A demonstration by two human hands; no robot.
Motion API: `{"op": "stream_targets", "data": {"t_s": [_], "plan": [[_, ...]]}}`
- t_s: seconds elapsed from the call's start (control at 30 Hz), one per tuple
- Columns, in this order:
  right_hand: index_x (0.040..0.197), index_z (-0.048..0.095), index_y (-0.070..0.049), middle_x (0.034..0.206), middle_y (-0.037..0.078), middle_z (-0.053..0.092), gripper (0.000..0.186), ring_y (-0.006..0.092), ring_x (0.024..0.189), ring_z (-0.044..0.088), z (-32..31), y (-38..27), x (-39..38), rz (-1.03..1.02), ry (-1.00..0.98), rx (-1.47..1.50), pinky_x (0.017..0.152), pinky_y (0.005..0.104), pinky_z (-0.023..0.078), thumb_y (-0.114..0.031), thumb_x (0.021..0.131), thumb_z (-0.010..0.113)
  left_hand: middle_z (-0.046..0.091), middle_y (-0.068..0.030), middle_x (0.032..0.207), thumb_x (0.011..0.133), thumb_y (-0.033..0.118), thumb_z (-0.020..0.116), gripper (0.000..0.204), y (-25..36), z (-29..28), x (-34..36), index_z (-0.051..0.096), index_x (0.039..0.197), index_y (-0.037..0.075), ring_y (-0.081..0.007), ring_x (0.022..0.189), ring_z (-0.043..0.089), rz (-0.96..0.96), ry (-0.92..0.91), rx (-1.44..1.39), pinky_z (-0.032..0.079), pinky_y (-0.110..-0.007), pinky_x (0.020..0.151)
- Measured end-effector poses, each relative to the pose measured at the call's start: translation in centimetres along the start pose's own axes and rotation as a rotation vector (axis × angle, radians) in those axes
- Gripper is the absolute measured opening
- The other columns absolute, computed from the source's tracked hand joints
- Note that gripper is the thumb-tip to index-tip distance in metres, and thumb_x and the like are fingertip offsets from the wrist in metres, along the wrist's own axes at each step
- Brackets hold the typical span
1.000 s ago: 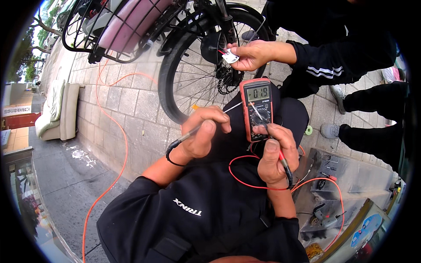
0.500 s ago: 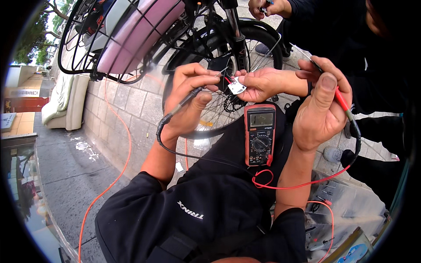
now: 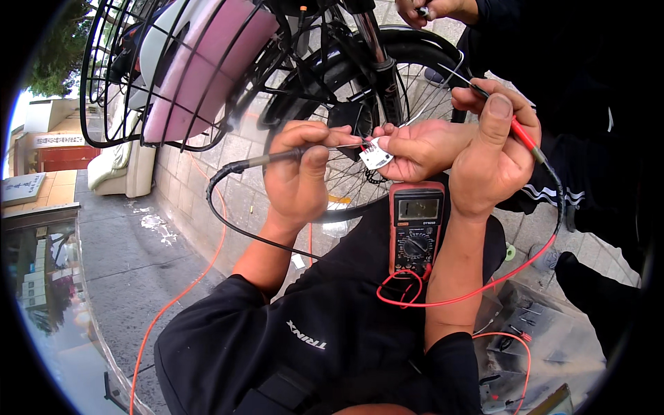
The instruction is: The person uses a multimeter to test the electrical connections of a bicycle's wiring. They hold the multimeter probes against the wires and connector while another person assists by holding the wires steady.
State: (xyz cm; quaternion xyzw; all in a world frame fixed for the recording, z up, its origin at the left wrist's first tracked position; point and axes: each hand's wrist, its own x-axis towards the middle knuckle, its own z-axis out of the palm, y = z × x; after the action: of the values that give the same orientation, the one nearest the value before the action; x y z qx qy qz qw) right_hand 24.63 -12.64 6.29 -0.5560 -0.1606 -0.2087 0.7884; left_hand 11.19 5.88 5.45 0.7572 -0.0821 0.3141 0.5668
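My left hand (image 3: 297, 183) pinches the black test probe (image 3: 275, 158). Its thin tip reaches the wired edge of a small white circuit board (image 3: 375, 156); whether metal meets metal is too small to tell. A co-worker's hand (image 3: 423, 146) grips that board from the right. In my right hand (image 3: 494, 155) is the red test probe (image 3: 523, 133), its tip pointing up and left, away from the board. A red-and-black multimeter (image 3: 417, 238) rests on my lap, joined to the probes by a black lead and a red lead (image 3: 477, 294).
Beyond the hands stands a bicycle's front wheel (image 3: 432, 45), with a wire basket (image 3: 149, 131) holding a pink-edged thing. Another co-worker's hand (image 3: 443, 8) shows at the top. An orange cable (image 3: 176, 299) crosses the pavement. Tools (image 3: 529, 319) lie at the lower right.
My left hand has turned the black probe nearly level, and its tip has come down to the board's edge. My right hand, still holding the red probe, has shifted slightly left.
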Motion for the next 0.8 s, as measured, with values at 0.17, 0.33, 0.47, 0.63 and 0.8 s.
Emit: {"op": "stream_targets", "data": {"t_s": [0.17, 0.33, 0.47, 0.63, 0.8], "plan": [[0.115, 0.065, 0.008, 0.102, 0.017, 0.073, 0.029, 0.0229, 0.087, 0.074, 0.2, 0.0, -0.3, 0.037, 0.009, -0.014, 0.085, 0.0354, 0.060, -0.020, 0.110, 0.061, 0.057, -0.0168, 0.116, 0.112, 0.012, 0.054, 0.023, 0.1, 0.6, 0.2, 0.051, 0.128, -0.004, -0.0274, 0.105, 0.074, 0.012, -0.057, 0.101, 0.059, -0.042, 0.100], [0.112, 0.064, 0.010, 0.103, 0.017, 0.073, 0.025, 0.0204, 0.085, 0.073, 0.4, -0.1, -0.5, 0.109, 0.012, 0.111, 0.081, 0.0328, 0.060, -0.014, 0.109, 0.062, 0.057, -0.0176, 0.117, 0.112, 0.008, 0.052, 0.020, 0.2, 0.8, 0.1, 0.051, 0.128, -0.004, -0.0261, 0.105, 0.074, 0.006, -0.048, 0.153, 0.059, -0.038, 0.096], [0.105, 0.067, 0.012, 0.103, 0.017, 0.073, 0.026, 0.0196, 0.084, 0.072, 0.4, -0.4, -0.5, 0.148, 0.021, 0.143, 0.078, 0.0322, 0.061, -0.013, 0.109, 0.061, 0.066, -0.0172, 0.107, 0.114, 0.015, 0.050, 0.023, 0.5, 1.3, 0.0, 0.052, 0.128, -0.004, -0.0264, 0.103, 0.074, -0.033, -0.020, 0.224, 0.057, -0.043, 0.099], [0.099, 0.070, 0.010, 0.103, 0.017, 0.073, 0.029, 0.0197, 0.087, 0.072, 0.2, 0.2, -0.4, 0.057, -0.016, 0.109, 0.080, 0.0317, 0.060, -0.015, 0.109, 0.062, 0.074, -0.0169, 0.100, 0.115, 0.019, 0.049, 0.026, 0.8, 1.5, 0.0, 0.053, 0.127, -0.003, -0.0281, 0.107, 0.072, -0.067, -0.016, 0.251, 0.055, -0.042, 0.101], [0.093, 0.072, 0.011, 0.105, 0.018, 0.072, 0.031, 0.0191, 0.087, 0.071, 0.2, 0.1, -0.5, 0.087, 0.000, 0.120, 0.078, 0.0306, 0.061, -0.013, 0.109, 0.061, 0.075, -0.0169, 0.100, 0.115, 0.019, 0.048, 0.025, 0.8, 1.4, 0.1, 0.053, 0.127, -0.003, -0.0279, 0.108, 0.071, -0.050, -0.030, 0.283, 0.055, -0.041, 0.101]]}}
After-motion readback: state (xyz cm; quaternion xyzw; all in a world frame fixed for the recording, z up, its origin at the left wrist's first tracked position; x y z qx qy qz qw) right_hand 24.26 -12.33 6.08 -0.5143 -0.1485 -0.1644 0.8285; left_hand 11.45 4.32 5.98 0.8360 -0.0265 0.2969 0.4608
